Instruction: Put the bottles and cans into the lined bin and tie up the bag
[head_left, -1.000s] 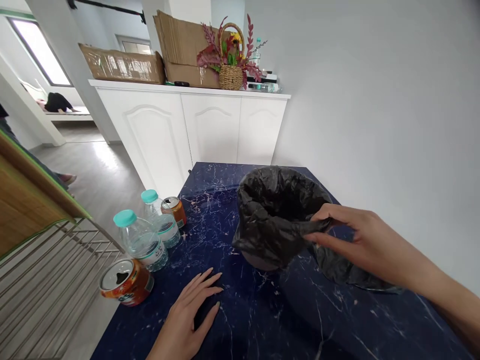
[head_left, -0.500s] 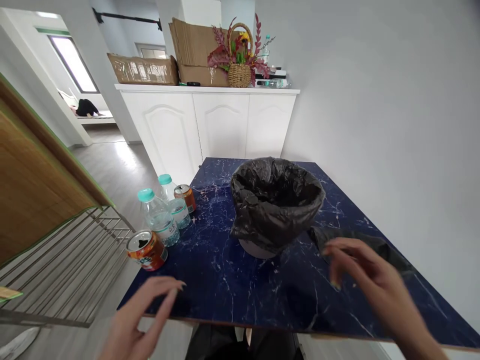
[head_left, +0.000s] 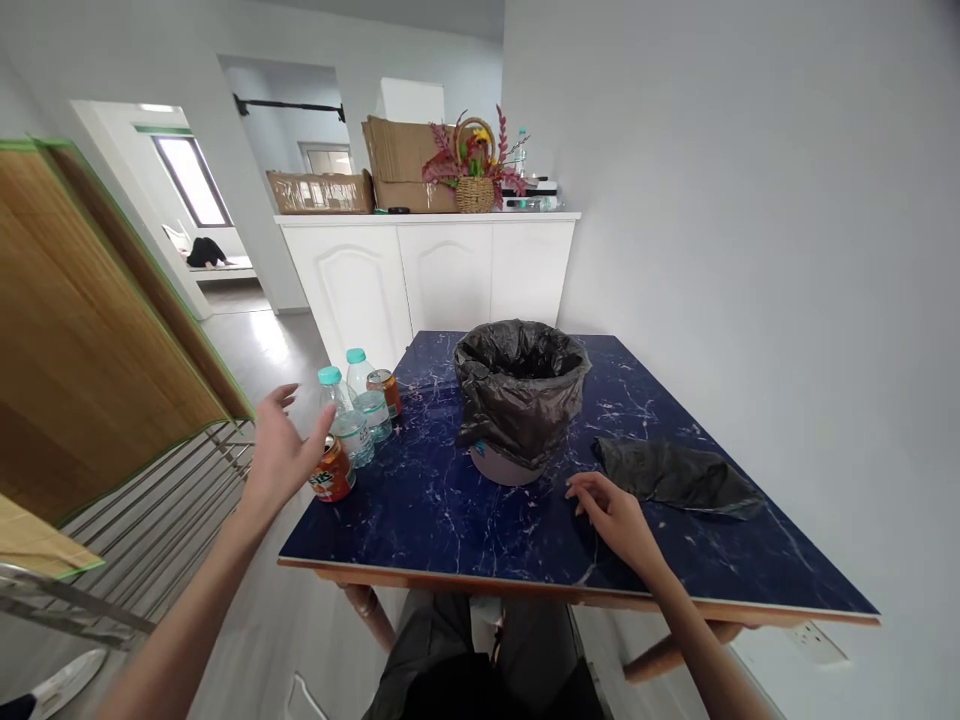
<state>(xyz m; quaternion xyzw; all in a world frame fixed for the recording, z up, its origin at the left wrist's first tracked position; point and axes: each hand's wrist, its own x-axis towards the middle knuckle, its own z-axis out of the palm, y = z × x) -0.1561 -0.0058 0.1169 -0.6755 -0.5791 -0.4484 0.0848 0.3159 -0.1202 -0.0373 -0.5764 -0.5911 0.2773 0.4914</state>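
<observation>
My left hand (head_left: 283,440) is raised beside the near orange drink can (head_left: 335,482), thumb and fingers spread with nothing between them; it hides part of the can's top. Two clear plastic bottles (head_left: 355,435) with turquoise caps stand just behind that can, and a second orange can (head_left: 390,393) is beyond them. My right hand (head_left: 609,510) is low over the table, its fingers loosely bent and nothing visible in them. A bin lined with a black plastic bag (head_left: 517,400) stands mid-table. Right of my right hand lies a folded black plastic bag (head_left: 682,477).
The blue marble-patterned table (head_left: 465,535) has a wall along its right. Past its far end is a white cabinet (head_left: 450,275) bearing cardboard boxes (head_left: 412,160) and a flower basket (head_left: 475,192). A metal rack (head_left: 172,510) is at the left. Someone in dark clothing (head_left: 206,252) lies in the far room.
My left hand has moved up and forward to the near can, its fingers spreading. My right hand has shifted left and lies lower over the table. The view has tilted up and drawn back.
</observation>
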